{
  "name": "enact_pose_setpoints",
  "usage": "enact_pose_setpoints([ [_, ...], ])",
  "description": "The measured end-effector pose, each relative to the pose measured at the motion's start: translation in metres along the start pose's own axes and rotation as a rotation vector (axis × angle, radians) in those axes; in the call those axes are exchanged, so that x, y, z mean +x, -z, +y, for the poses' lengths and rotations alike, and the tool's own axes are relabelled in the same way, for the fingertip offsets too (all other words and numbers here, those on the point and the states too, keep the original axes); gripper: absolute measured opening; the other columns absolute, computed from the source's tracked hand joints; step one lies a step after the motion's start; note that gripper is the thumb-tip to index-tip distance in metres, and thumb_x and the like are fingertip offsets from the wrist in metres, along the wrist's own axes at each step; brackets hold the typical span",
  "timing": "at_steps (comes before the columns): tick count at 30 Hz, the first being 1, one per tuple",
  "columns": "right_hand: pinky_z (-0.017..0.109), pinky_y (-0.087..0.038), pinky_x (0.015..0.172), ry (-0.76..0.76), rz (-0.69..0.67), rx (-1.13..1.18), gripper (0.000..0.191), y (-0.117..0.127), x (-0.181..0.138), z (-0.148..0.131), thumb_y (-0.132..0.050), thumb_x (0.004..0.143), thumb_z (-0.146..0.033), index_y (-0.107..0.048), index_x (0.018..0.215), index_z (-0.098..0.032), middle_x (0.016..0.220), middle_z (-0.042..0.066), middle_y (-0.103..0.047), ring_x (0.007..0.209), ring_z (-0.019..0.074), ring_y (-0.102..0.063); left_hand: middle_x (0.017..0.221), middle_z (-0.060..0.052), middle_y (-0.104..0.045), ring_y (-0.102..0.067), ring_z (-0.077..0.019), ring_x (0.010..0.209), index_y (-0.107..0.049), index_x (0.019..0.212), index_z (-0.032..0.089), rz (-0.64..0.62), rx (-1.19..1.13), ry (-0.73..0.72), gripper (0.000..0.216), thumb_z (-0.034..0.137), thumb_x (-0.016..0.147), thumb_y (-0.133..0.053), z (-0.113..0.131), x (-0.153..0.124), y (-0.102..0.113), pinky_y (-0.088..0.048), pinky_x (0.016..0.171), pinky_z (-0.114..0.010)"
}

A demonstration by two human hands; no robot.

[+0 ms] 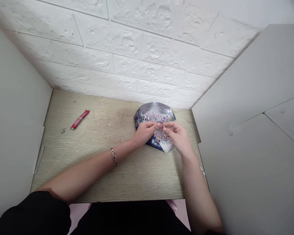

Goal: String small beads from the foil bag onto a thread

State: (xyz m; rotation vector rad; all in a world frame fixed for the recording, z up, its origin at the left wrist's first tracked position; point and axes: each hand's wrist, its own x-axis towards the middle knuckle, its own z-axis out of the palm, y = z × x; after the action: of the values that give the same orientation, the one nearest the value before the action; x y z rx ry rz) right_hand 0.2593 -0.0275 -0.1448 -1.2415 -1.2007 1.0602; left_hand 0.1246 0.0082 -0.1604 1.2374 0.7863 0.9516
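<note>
We pinch something tiny, too small to identify, between left hand [145,131] and right hand [176,134] over the bead dish [142,115] at the table's [100,156] far right; a fumble could scatter beads.

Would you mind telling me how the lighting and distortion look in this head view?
Head view: even, soft light with faint shadows under the left hand and right hand; wide-angle bending at the table edges; glare on the shiny plate rim; beads too small to resolve.
</note>
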Motion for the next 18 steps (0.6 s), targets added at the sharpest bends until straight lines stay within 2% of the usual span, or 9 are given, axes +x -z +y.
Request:
enact_pose_setpoints([
  [18,0.024,-0.042,0.061,0.009,0.006,0.035,0.016,-0.0028,-0.002,0.0011,-0.067,0.063,-0.026,-0.054,0.071,-0.02,0.062,-0.003,-0.058,0.065,0.0106,-0.056,0.036,0.009,-0.032,-0.026,-0.0023,0.037,-0.059,0.06,0.013,-0.01,-0.019,-0.033,0.026,0.037,0.07,-0.058,0.0037,-0.0029,-0.0012,-0.021,0.039,-0.019],
])
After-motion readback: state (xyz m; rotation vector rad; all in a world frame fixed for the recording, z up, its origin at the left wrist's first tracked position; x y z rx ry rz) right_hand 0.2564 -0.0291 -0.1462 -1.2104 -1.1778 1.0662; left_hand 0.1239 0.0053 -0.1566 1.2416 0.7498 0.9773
